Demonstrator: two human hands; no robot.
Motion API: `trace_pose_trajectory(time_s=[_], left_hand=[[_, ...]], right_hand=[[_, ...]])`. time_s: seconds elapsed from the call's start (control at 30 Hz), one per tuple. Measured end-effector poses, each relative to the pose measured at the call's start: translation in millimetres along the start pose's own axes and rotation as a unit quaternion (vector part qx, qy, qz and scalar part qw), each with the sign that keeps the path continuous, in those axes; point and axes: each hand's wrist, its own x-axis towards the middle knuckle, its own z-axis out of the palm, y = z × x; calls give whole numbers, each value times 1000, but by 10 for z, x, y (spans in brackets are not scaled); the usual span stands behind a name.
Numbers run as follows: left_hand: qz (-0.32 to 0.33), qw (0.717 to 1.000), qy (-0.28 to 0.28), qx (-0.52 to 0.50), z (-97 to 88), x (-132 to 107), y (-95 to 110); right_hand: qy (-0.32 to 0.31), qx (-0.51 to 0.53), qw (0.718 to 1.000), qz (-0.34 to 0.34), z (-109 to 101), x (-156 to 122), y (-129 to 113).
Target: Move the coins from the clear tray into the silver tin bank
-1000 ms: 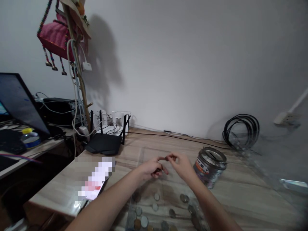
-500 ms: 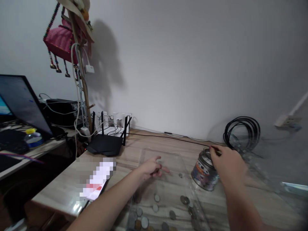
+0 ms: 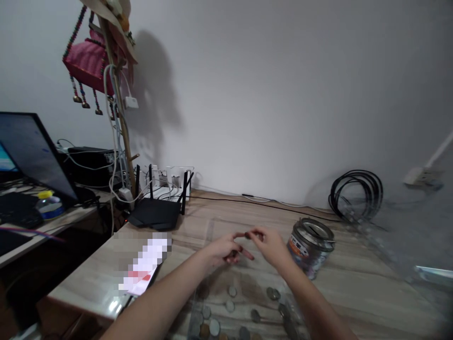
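My left hand (image 3: 226, 249) hovers above the wooden table (image 3: 354, 293) with its fingers curled, holding small dark things that look like coins. My right hand (image 3: 271, 245) meets it fingertip to fingertip and pinches a small coin-like thing between thumb and forefinger. Several loose coins (image 3: 231, 302) lie under my forearms on a clear plastic sheet (image 3: 212, 226). A round tin can (image 3: 310, 245) with a slotted lid stands just right of my right hand.
A black router (image 3: 155, 212) and a power strip sit at the back left by the wall. A phone (image 3: 141, 269) lies at the table's left edge. A coiled black cable (image 3: 356, 191) leans on the wall at the right. A monitor (image 3: 31, 156) stands on the lower desk.
Half a second ago my right hand was over the tin can's lid; it has come back left to meet my left hand. My left hand has barely moved.
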Motion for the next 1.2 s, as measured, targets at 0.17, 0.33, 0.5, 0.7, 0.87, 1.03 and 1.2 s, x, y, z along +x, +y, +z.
trace_pose_trajectory(time_s=[0.17,0.33,0.5,0.7,0.87,1.03,1.2], left_hand=[[-61,982,104,-147,-43,36,48],[-45,981,105,-155,-69,79,10],[-46,991,72,-104,-64,67,-10],[-5,997,74,2,-15,12,21],[-3,998,56,-27,33,-42,72],[-20,1000,21,7,59,-24,43],[-37,999,-1,5,61,11,-4]], right_hand=[[247,-219,934,135,-739,-54,218],[146,-229,895,354,-1123,-82,354],[128,-212,905,347,-1074,-73,398],[273,-235,912,196,-931,-74,385],[86,-26,996,23,-325,-48,61],[-101,23,994,-28,253,-71,-165],[-58,5,997,-42,80,-54,-150]])
